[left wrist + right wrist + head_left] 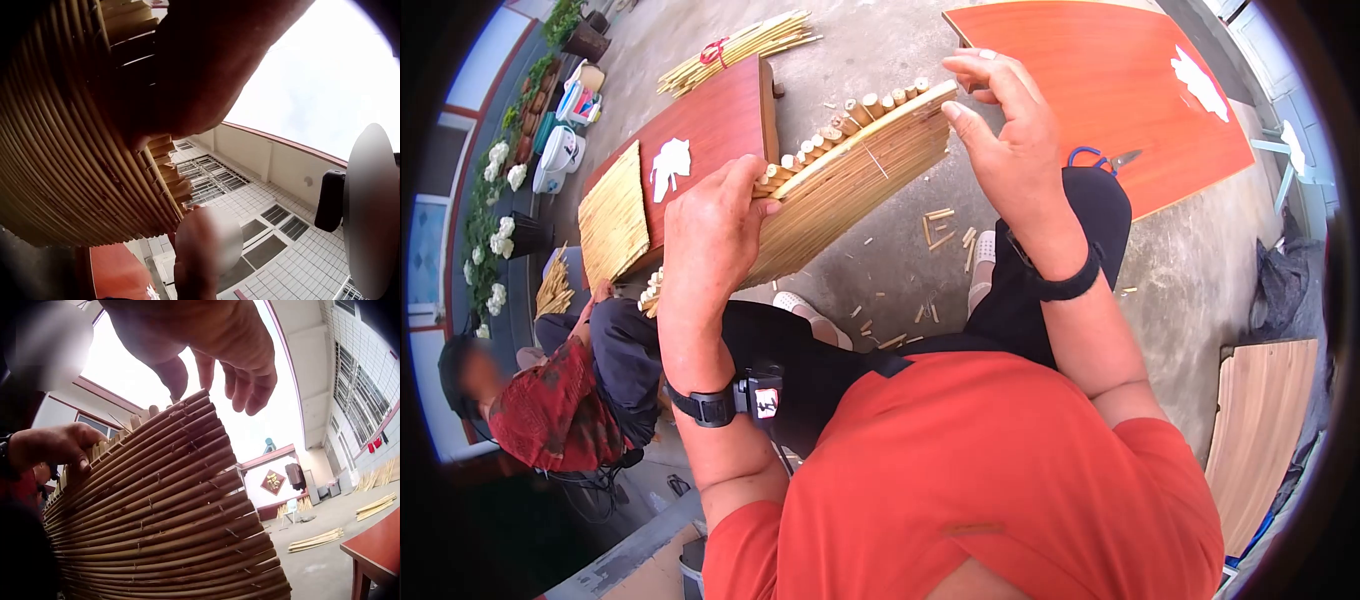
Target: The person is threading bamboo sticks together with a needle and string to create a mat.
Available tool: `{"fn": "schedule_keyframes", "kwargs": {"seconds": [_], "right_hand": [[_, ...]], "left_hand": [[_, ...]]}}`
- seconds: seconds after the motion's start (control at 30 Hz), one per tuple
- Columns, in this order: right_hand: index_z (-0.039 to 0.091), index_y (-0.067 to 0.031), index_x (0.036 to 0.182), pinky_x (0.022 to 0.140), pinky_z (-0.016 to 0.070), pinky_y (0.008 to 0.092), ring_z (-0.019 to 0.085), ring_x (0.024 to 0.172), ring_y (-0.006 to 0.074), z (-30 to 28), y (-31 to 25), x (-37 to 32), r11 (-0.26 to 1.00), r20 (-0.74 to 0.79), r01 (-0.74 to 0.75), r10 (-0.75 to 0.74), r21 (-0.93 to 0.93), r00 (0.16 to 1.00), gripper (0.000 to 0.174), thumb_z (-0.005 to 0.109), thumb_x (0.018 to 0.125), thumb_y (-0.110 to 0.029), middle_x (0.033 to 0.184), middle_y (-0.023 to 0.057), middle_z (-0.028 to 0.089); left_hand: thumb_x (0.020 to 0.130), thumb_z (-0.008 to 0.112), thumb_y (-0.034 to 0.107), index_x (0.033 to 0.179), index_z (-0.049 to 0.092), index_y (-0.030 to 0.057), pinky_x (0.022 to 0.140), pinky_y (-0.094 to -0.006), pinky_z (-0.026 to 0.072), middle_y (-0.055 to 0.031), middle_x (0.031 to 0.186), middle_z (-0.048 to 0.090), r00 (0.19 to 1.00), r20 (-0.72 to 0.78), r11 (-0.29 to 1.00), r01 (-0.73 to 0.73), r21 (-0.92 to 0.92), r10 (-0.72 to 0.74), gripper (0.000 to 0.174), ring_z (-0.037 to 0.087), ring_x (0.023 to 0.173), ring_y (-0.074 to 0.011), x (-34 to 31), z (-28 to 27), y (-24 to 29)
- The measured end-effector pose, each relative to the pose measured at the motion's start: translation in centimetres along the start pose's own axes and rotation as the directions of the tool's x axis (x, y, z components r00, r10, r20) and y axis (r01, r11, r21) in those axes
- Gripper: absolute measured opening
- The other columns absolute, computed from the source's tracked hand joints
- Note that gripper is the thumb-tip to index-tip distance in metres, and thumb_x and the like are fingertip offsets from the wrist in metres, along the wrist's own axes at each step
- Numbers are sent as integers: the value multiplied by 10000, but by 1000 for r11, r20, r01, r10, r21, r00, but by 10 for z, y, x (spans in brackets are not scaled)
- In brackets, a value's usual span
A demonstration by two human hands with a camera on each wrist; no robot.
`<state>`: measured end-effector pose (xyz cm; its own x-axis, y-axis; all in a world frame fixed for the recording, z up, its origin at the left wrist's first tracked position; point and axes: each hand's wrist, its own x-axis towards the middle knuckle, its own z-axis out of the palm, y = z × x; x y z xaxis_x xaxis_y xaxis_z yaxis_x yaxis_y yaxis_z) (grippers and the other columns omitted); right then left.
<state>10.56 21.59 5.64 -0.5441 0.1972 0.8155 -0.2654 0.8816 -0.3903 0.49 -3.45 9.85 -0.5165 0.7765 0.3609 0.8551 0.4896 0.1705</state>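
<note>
A mat of stitched stalks (850, 205) is held up tilted over the wearer's lap, short cut stalk ends in a row along its upper edge. My left hand (715, 220) grips that edge, thumb on the near face and fingers over the top. Beside the mat's far right corner is my right hand (1015, 130), thumb and fingers spread apart. In the right wrist view its thumb (172, 378) comes down right at the corner, the other fingers beyond the edge. Thread stitches cross the mat's face (169, 506). Blue-handled scissors (1127, 158) lie by the right knee on an orange board.
The orange board (1060, 70) stands front right, a darker red table (720, 130) front left. Another stalk mat (615, 215) leans on that table, with a tied stalk bundle (745, 45) behind. Offcuts (940, 240) litter the ground. A person (550, 410) sits at left.
</note>
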Motion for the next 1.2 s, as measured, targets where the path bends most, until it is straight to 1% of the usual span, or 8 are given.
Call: {"fn": "schedule_keyframes", "kwargs": {"seconds": [0.07,0.1,0.33,0.43,0.73,0.9,1.07,1.2], "right_hand": [[649,-27,1083,752,512,274,639,894,155,-2,6,-8,879,93,-434,424,196,901,213,643,873,-57,1001,55,681],[652,-21,1002,667,480,226,597,744,80,14,30,-20,674,364,-678,577,294,731,143,610,928,-136,864,34,657],[652,-2,1009,571,489,237,624,644,105,46,30,-28,377,714,-912,594,160,370,357,525,980,-335,828,62,668],[647,9,979,521,479,216,647,637,107,58,20,-28,37,830,-962,496,271,253,311,503,978,-267,793,74,669],[635,-45,851,431,322,193,432,525,37,64,7,-32,-70,800,-920,522,386,296,104,605,912,-124,698,-8,561],[639,-39,851,442,332,202,446,548,43,66,14,-39,-89,797,-903,511,421,321,97,615,904,-117,686,-11,568],[641,-27,801,539,417,284,529,593,102,66,4,-45,461,559,-818,599,344,573,163,600,890,-157,623,11,581],[627,-16,789,568,431,308,544,601,130,67,5,-45,476,574,-826,600,304,557,238,573,896,-222,615,36,577]], "left_hand": [[753,738,90,991,556,42,658,-442,488,-160,855,652,994,91,996,45,80,-53,303,638,796,-376,13,2,-2],[776,718,111,1022,564,56,694,-463,488,-157,886,664,980,189,990,39,135,-64,296,642,834,-377,24,20,-10],[778,710,74,1306,502,130,784,-453,510,-133,1041,671,916,274,945,234,231,-294,569,643,939,-365,36,44,-3],[745,749,110,1316,519,115,846,-416,492,-97,1105,632,997,66,990,23,137,-32,616,613,1003,-303,37,57,15],[770,749,136,1272,564,152,748,-444,525,-131,1007,685,969,35,957,235,173,-244,535,665,940,-327,47,88,46],[754,749,174,1237,567,152,662,-392,501,-28,903,657,991,-49,967,132,217,-124,517,654,841,-230,45,96,34],[787,714,166,1220,582,154,633,-383,500,-26,879,664,997,-54,956,75,283,-62,453,661,813,-220,41,101,34],[814,696,169,1176,609,158,594,-372,480,-12,831,671,987,-138,963,110,248,-78,373,671,750,-220,45,104,36]]}}
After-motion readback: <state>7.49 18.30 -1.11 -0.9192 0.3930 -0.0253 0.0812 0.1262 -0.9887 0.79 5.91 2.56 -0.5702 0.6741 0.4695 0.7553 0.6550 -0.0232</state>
